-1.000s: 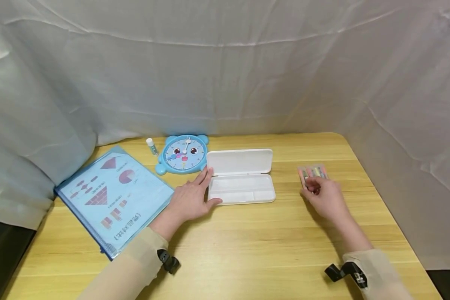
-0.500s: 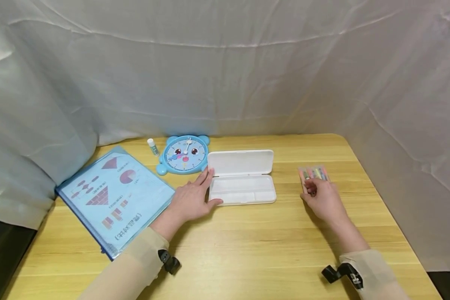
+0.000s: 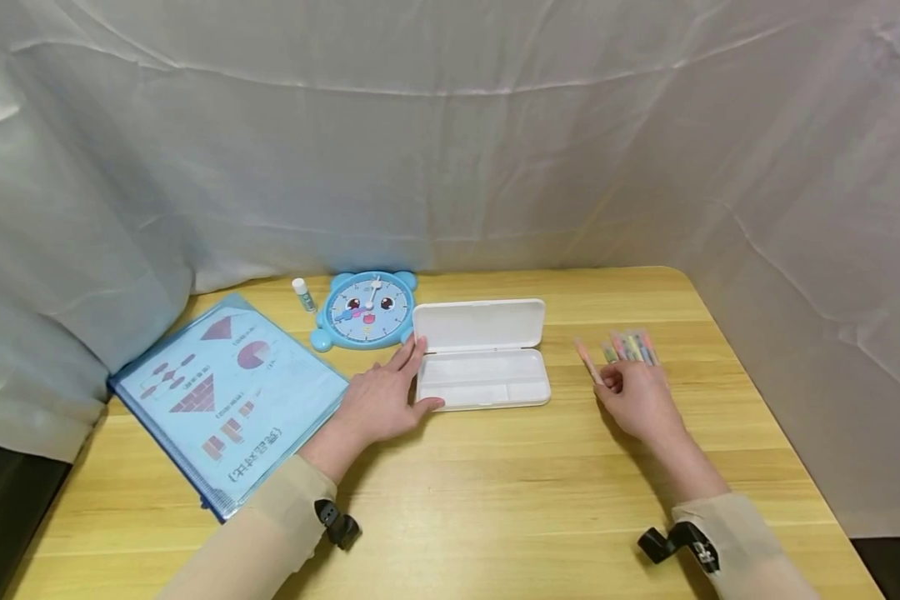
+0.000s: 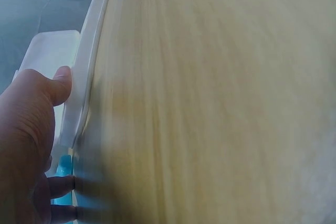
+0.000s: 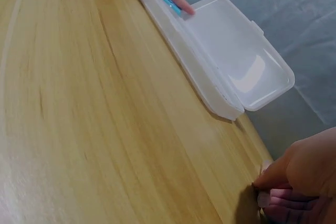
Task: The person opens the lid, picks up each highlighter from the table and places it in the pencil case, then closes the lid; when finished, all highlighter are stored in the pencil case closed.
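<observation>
In the head view a white pencil case lies open with its lid raised, its compartments bare. My left hand rests at its left end, thumb at the front corner and fingers beside the lid. In the left wrist view the thumb touches the case's front wall. My right hand pinches a slim orange pen between thumb and fingers, to the right of the case. Several colourful pens lie just beyond that hand, which partly covers them. In the right wrist view only a pale pen end shows.
A blue toy clock stands behind my left hand, with a white-capped glue stick beside it. A blue folder with printed shapes lies at the left. Grey cloth hangs behind the table.
The orange pen has come away from the row of pens and shifted left in my right hand's fingers. My left hand and the pencil case stay in place.
</observation>
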Tool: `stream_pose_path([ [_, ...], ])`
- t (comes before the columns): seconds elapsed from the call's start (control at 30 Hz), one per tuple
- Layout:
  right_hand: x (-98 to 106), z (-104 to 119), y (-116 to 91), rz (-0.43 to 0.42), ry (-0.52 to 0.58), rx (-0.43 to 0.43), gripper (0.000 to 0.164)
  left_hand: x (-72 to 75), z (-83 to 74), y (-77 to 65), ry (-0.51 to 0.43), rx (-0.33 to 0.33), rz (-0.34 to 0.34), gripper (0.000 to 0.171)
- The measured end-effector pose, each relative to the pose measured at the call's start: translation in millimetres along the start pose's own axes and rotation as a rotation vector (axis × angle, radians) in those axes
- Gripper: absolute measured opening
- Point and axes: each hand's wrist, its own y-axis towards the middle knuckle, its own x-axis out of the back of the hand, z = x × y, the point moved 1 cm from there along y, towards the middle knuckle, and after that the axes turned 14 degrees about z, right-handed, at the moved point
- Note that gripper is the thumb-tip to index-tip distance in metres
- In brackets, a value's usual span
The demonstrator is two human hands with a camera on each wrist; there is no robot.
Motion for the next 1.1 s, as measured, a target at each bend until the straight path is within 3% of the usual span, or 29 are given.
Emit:
stream_pose_path([
  [0.33, 13, 9, -3, -0.101, 0.156, 0.050, 0.017, 0.3, 0.2, -0.3, 0.014, -0.012, -0.011, 0.104],
  [0.53, 27, 28, 1, -0.195, 0.191, 0.078, 0.016, 0.3, 0.2, -0.5, 0.017, -0.015, -0.017, 0.103],
  [0.67, 34, 43, 6, -0.202, 0.214, 0.092, 0.015, 0.4, 0.3, -1.0, 0.017, -0.015, -0.021, 0.103],
  [0.87, 34, 67, 14, -0.210, 0.184, 0.187, 0.014, 0.6, 0.4, -1.5, 0.004, -0.015, -0.017, 0.103],
  [1.1, 21, 86, 27, -0.202, 0.134, 0.325, 0.013, 0.0, 0.6, 0.3, 0.007, -0.006, -0.009, 0.103],
])
